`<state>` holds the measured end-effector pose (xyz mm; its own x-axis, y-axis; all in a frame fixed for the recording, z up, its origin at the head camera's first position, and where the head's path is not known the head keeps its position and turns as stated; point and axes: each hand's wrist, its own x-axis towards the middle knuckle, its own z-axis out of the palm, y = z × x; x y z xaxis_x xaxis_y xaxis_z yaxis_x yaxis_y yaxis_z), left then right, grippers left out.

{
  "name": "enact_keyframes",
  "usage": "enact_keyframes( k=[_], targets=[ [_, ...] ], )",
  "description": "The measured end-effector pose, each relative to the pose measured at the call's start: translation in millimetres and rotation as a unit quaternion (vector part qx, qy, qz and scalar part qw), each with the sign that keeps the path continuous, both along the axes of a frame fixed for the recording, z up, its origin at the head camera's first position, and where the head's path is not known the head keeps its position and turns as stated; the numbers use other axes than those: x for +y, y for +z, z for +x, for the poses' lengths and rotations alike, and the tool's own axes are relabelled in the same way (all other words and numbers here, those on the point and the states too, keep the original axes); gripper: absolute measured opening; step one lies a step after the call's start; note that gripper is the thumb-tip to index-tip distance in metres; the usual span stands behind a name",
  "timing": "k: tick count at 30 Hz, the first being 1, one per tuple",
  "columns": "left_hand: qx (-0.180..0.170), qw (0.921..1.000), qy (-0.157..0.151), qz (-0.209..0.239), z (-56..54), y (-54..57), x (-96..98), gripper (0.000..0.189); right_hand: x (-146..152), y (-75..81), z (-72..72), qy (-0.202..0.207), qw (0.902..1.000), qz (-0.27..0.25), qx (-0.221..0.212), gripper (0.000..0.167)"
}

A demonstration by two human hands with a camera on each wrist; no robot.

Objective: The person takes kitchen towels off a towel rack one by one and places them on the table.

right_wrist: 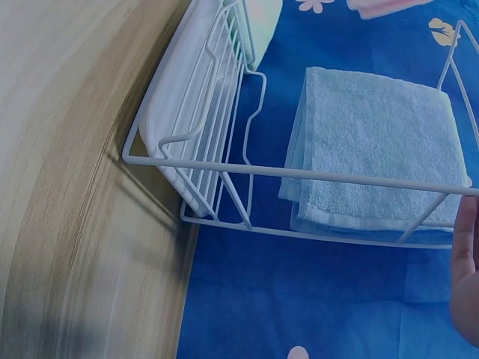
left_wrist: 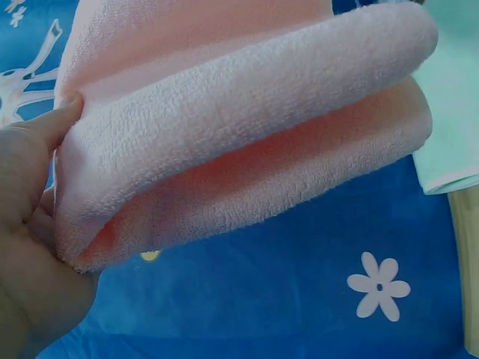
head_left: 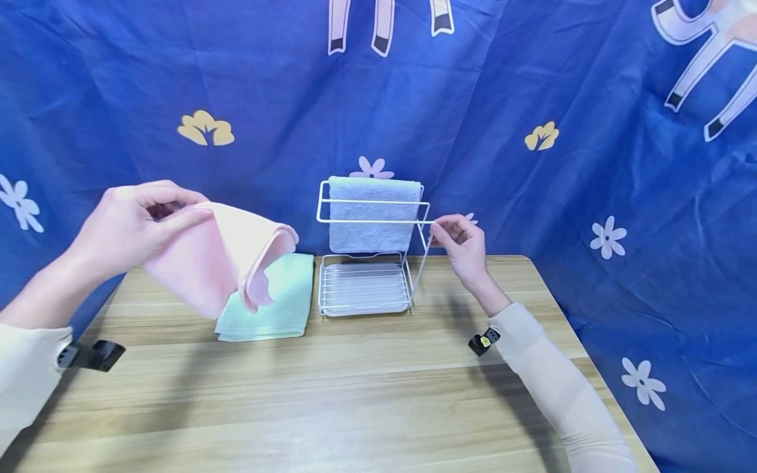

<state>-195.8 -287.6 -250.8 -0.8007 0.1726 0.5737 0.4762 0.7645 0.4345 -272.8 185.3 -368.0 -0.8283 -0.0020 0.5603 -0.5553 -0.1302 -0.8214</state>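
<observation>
My left hand pinches a pink towel by one edge and holds it up at the left, above the table. In the left wrist view the towel hangs folded over, with the thumb on its near side. My right hand grips the upper right corner of a white wire rack. Over the rack's back bar hangs a folded light blue towel, seen closer in the right wrist view as a blue towel. A white tray sits in the rack's base.
A folded mint green towel lies on the wooden table left of the rack, partly behind the pink towel. Blue printed cloth hangs close behind the table and along its right side.
</observation>
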Motion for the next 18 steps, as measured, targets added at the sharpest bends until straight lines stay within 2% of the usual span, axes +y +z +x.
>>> enact_keyframes(
  k=[11,18],
  targets=[
    [-0.028,0.9991,-0.024,-0.021,11.8,-27.2,-5.2,0.016,1,0.2,0.1,0.002,1.0,-0.001,-0.002,0.028],
    [-0.063,0.9971,-0.023,-0.036,20.7,-38.0,-3.1,0.014,0,0.4,1.3,-0.001,1.0,0.001,-0.002,0.023]
  ],
)
